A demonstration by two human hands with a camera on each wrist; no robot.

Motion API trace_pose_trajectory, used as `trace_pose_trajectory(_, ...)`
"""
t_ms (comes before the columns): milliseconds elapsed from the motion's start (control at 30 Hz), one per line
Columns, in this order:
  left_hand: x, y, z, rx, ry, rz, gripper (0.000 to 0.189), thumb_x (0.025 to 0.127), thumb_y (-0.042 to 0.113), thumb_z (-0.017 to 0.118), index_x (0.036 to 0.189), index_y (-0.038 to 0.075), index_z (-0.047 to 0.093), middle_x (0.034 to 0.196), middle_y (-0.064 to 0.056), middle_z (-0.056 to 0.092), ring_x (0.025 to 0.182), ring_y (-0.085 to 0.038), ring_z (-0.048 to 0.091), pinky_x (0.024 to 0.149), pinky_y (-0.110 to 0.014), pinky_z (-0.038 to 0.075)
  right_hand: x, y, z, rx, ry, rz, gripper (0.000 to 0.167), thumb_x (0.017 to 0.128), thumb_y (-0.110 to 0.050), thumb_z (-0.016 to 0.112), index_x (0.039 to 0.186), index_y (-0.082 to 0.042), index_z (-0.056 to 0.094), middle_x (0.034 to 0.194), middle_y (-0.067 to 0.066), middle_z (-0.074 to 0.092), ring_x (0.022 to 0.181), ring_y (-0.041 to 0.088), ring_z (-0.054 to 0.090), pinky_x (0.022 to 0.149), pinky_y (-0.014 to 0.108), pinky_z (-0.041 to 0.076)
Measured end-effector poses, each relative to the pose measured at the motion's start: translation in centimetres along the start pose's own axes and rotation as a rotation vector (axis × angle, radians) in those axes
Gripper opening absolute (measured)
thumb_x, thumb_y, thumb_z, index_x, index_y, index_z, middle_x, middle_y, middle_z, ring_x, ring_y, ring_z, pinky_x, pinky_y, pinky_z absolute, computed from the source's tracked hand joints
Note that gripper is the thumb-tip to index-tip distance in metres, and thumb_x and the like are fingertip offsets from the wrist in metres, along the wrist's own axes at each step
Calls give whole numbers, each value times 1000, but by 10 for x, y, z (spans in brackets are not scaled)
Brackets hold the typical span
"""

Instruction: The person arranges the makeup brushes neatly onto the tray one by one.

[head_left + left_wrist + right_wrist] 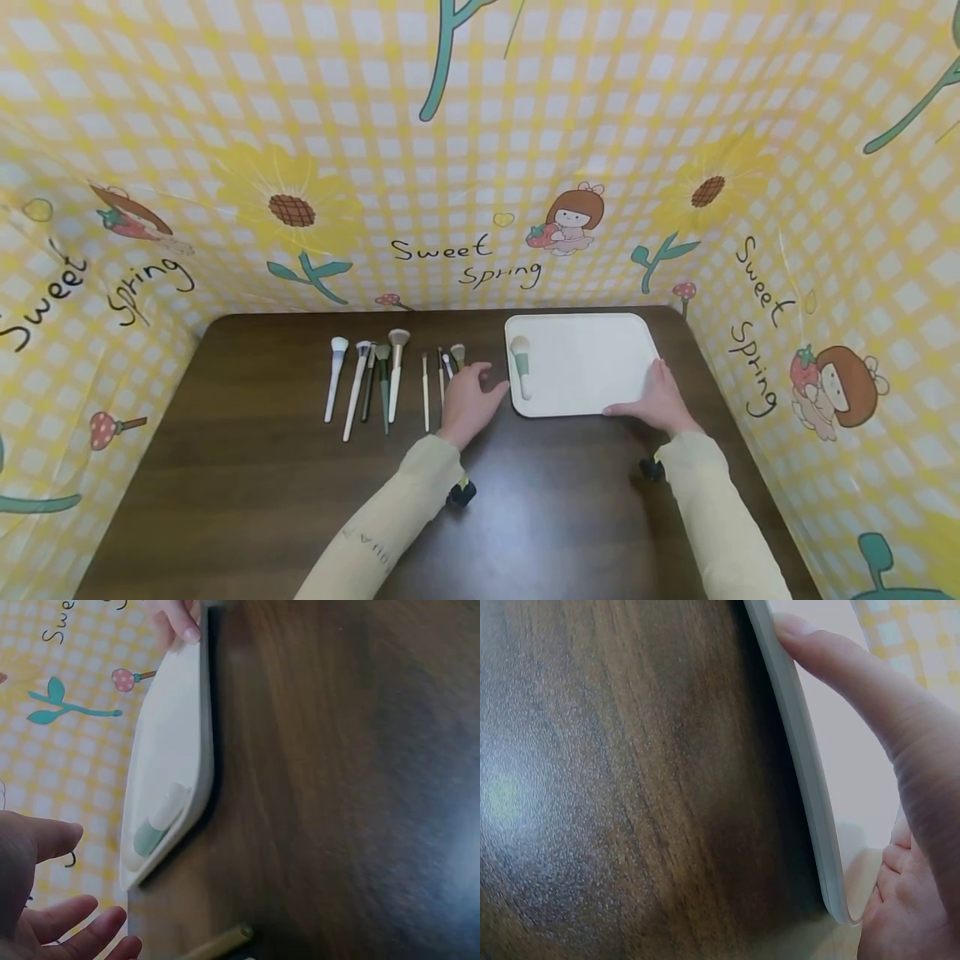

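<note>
A white rectangular tray (585, 362) lies on the table at the right of the head view. Inside its left end rests a makeup brush (522, 367) with a pale green and white handle. My right hand (660, 402) holds the tray's near right corner, its thumb (840, 664) on the front rim and its fingers along the right side. Between the tray and the brushes, my left hand (472, 404) hovers with loosely bent, parted fingers and nothing in them. It partly covers a makeup brush with a greenish head (457, 353) and slim brushes beside it.
Left of the hands, several makeup brushes (395, 375) lie side by side, heads toward the back. A slim brush (426, 392) lies nearer the left hand. The dark wooden table (247, 467) is enclosed at back and sides by a yellow checked cloth (450, 167).
</note>
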State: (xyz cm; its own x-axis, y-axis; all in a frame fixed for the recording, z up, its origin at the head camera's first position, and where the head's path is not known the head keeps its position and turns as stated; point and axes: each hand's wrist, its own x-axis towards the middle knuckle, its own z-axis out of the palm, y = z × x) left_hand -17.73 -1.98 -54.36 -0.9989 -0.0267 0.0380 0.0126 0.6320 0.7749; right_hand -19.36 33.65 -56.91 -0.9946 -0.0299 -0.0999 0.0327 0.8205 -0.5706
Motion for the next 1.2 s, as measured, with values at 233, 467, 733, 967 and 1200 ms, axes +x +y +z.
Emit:
trace_pose_trajectory(233, -8, -14, -4, 0, 11, -37, 49, 91, 30, 78, 129, 2, 65, 116, -15, 68, 108, -32, 63, 93, -48, 49, 0, 1, 1, -20, -16, 15, 154, 60, -60, 93, 152, 18, -2, 157, 43, 6, 146, 55, 10, 116, 60, 17)
trace_pose_trajectory(467, -7, -20, -10, 3, 11, -63, 52, 89, 28, 79, 130, -1, 64, 116, -18, 68, 107, -35, 63, 93, -49, 49, -1, 1, 0, -9, -15, 23, 154, 60, -59, 93, 152, 18, -2, 157, 44, 3, 146, 56, 8, 117, 61, 16)
trace_pose_trajectory(733, -3, -27, -15, -10, 17, -93, 48, 88, 20, 80, 126, -5, 64, 111, -20, 69, 101, -34, 65, 89, -48, 51, 1, 3, 0, -8, -10, 15, 155, 59, -60, 94, 153, 18, -2, 157, 43, 6, 146, 55, 11, 117, 60, 17)
trace_pose_trajectory(967, 3, -32, -16, 17, 18, -114, 37, 87, 15, 80, 115, -5, 66, 96, -15, 71, 88, -30, 68, 81, -46, 53, 1, 1, -1, -12, -24, 32, 154, 60, -59, 94, 152, 18, -3, 158, 42, 2, 147, 54, 7, 117, 59, 15)
trace_pose_trajectory(1200, 16, -31, -17, 115, 20, -123, 30, 85, 13, 81, 106, -5, 69, 96, -17, 71, 86, -35, 68, 77, -47, 56, 1, 0, -3, -15, -40, 44, 154, 62, -59, 93, 152, 18, -5, 158, 42, -1, 147, 54, 3, 118, 59, 13)
